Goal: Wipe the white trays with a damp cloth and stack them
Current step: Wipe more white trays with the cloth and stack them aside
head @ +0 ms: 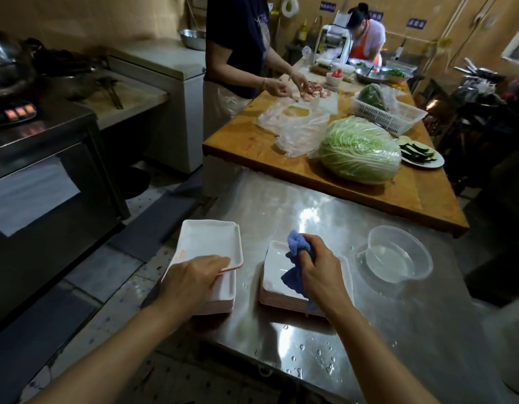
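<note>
Kitchen, steel table (369, 330) | left hand (191, 279) grips top white tray (208, 243) on left stack (214, 298) at table's left edge | right hand (316, 268) clutches blue cloth (296, 258) over right stack (278, 295) mid-table | clear water bowl (398, 255) toward right edge.

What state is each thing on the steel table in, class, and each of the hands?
left hand: grips the near edge of the top tray
left stack of trays: piled, top tray tilted up
right hand: grips the blue cloth
blue cloth: bunched, hanging onto the tray below
right stack of trays: piled flat, top tray facing up
clear bowl: upright, holding water
steel table: spotted with water drops
</note>
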The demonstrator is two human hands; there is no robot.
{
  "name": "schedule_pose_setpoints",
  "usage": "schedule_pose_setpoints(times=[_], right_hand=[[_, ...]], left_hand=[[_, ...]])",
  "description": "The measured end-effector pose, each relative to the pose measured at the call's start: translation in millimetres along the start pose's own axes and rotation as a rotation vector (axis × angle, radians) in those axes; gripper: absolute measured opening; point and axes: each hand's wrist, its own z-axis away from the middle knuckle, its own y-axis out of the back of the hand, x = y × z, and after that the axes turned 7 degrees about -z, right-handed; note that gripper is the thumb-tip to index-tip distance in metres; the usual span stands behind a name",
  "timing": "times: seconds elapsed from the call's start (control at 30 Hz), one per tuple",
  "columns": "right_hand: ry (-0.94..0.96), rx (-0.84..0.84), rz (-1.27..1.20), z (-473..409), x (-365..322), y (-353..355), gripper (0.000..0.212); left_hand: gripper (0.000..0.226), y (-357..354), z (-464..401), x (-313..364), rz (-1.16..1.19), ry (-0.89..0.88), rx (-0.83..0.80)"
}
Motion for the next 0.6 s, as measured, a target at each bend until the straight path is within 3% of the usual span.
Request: schedule_pose_setpoints(times=[0.6], right_hand=[[-0.057, 0.052, 0.026, 9, 22, 14, 0.017]], left_hand=[[0.058, -41, 26, 5, -0.188, -0.001, -0.288]])
